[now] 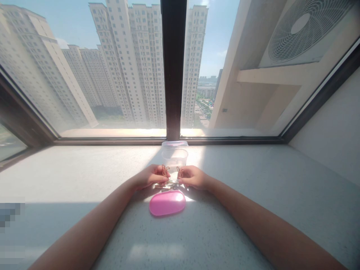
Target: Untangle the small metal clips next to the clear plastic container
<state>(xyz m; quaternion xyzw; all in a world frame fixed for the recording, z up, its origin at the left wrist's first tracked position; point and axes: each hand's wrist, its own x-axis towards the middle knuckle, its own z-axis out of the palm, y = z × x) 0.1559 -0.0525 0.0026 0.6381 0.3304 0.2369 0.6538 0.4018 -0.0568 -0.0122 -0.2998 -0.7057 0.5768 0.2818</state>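
My left hand [154, 176] is closed in a pinch on a thin copper-brown looped piece [164, 170] that looks like bent wire or cord. Facing it, a short gap away, my right hand [194, 177] pinches a similar copper-brown looped piece [180, 172]. Below the fingertips, several small pale and metallic pieces [163, 186] lie on the sill, too small to name. Closer to me is a flat pink oval lid [167, 203]. Just beyond the hands stands a clear plastic container [174, 153], its lower part near the fingers.
The speckled white window sill [84, 161] spreads out on both sides. At its back edge runs the dark window frame [112, 141], with a thick upright post [173, 67] behind the container. A white wall [332, 123] bounds the right side. Sunlight falls across the middle.
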